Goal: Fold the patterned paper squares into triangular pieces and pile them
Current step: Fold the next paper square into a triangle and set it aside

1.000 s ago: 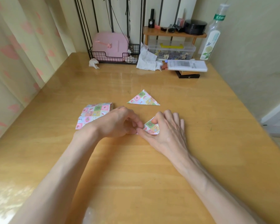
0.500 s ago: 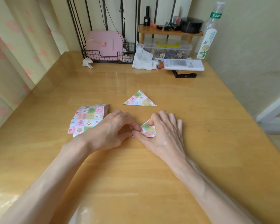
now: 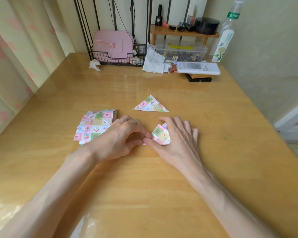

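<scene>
Paper square (image 3: 160,136) pinched by left hand (image 3: 117,140) and right hand (image 3: 181,141); basket (image 3: 118,61) holds pink case (image 3: 112,43).

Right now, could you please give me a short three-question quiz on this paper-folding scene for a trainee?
1. True or false: the triangle lies on the stack.
2. Which is nearer the stack? A: left hand. B: right hand.
3. Fill in: both hands pinch a half-folded paper that lies ___ the triangle and the person.
Key: 1 false; 2 A; 3 between.
</scene>
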`<state>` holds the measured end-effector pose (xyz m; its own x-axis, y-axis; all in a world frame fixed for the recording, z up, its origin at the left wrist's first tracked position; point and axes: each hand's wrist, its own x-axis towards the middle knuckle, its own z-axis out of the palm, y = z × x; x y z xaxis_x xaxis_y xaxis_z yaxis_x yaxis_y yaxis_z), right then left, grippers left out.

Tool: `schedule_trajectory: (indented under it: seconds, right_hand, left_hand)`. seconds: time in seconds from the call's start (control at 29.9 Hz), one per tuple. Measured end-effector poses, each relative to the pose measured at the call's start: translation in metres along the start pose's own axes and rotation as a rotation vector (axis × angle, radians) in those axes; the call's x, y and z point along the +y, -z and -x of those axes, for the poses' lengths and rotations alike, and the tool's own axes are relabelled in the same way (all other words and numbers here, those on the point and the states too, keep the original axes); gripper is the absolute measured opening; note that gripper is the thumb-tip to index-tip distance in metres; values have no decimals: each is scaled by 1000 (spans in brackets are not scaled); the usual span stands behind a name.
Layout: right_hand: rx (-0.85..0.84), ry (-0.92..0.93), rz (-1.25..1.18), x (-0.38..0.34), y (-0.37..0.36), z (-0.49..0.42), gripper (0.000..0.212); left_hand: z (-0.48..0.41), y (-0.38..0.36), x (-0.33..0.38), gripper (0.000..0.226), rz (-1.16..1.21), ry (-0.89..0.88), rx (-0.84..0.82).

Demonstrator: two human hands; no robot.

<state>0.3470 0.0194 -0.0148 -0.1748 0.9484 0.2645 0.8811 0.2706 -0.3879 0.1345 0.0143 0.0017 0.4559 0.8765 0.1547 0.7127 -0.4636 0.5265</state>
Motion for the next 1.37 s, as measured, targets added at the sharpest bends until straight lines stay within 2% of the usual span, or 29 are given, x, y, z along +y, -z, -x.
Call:
schedule_trajectory:
  seconds: [0.33, 0.74, 1.04, 1.37]
  right_hand:
    - [-65, -47, -105, 14, 5, -4, 64]
    - [-60, -60, -66, 24, 12, 0, 62]
    - [-100, -96, -36, 27, 18, -1, 73]
    - [-142, -150, -7, 33, 25, 0, 94]
  left_hand:
    - [1, 1, 2, 31, -24, 0, -10]
    - [1, 0, -1, 32, -8, -24, -7]
    - [0, -1, -3, 32, -30, -27, -14]
    - [1, 0, -3, 33, -22, -23, -14]
